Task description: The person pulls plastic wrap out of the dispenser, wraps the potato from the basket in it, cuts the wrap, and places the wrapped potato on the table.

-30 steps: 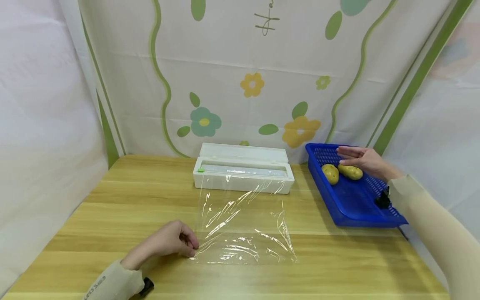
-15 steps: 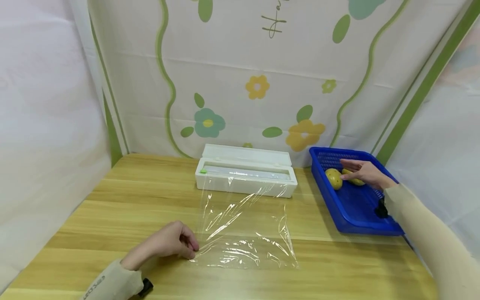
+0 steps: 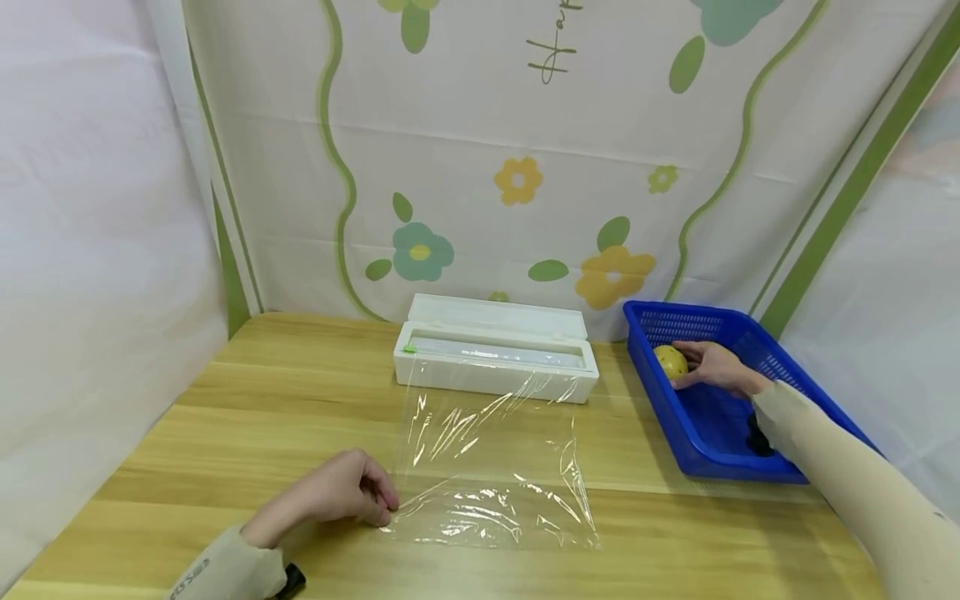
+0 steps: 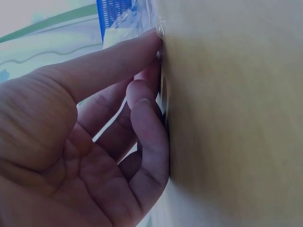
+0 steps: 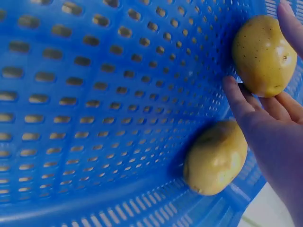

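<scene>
A clear sheet of plastic wrap lies pulled out over the table toward me. My left hand pinches its near left corner between thumb and forefinger, low against the tabletop, the other fingers curled. Behind, the sheet runs up to a white wrap dispenser box with its lid raised and a green slider at the left end. Inside the blue basket, my right hand has its fingers and thumb around a yellow potato. A second potato rests beside that hand, hidden behind it in the head view.
The basket stands at the right back of the wooden table, its perforated walls rising around the right hand. A white cloth backdrop with printed flowers closes off the far side, and cloth hangs at both sides too.
My right hand has come down from above the basket onto the nearer-left potato, its fingers closing around it. The left hand keeps its pinch on the wrap. The head view has shifted slightly.
</scene>
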Tool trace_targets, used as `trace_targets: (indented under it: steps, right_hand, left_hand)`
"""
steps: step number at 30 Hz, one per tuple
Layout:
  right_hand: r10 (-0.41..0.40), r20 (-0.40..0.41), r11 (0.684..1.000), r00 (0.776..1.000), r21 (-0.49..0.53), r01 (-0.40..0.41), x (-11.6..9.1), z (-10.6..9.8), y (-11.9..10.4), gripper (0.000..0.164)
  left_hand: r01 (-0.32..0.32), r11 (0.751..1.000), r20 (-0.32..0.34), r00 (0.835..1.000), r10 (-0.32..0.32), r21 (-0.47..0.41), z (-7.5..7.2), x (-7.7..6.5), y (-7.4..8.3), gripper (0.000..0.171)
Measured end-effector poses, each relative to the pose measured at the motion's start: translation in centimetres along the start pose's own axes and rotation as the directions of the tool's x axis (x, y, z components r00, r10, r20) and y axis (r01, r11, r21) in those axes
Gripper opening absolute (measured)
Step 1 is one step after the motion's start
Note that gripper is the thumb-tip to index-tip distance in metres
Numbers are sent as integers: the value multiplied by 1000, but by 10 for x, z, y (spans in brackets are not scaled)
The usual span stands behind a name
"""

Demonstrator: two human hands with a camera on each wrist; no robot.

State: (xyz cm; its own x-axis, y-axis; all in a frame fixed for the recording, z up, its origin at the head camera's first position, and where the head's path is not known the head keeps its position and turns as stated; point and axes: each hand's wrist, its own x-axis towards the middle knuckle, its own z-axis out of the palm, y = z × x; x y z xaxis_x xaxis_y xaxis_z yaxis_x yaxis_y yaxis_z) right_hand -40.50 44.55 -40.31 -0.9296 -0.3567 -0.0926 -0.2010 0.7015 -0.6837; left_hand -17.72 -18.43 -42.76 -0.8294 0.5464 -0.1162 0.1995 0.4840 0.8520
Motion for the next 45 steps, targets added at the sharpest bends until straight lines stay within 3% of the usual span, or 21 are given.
trace_targets:
  steps: [10, 19, 25, 29, 34, 39, 45]
  right_hand:
    - [6, -7, 999, 1000, -43, -6, 3, 2, -8, 94]
    - [-32, 5, 999, 999, 22, 32, -5, -15, -7, 95]
    - [10, -10, 1000, 1000, -29, -10, -15, -31, -14, 96]
    - [60, -66, 997, 996, -45, -63, -28, -42, -29, 100]
    - [91, -142, 995, 986, -18, -94, -46, -55, -45, 100]
    - [64, -182, 998, 981, 13, -63, -59, -61, -56, 95]
    - [19, -208, 984, 978, 175, 18, -66, -62, -68, 86]
  left_hand:
    - [1, 1000, 1, 1000, -1, -15, 2, -1, -1, 13]
    - [10, 1000, -1, 1000, -10, -21, 1, -1, 2, 14]
    - [15, 1000, -3, 1000, -15, -11, 1, -3, 2, 14]
    - [8, 1000, -7, 1000, -8, -4, 1, -3, 4, 14]
    - [8, 1000, -6, 1000, -8, -16, 3, -3, 6, 15]
    - [12, 1000, -10, 1000, -12, -17, 3, -4, 6, 16]
    - [5, 1000, -13, 1000, -5, -14, 3, -4, 6, 15]
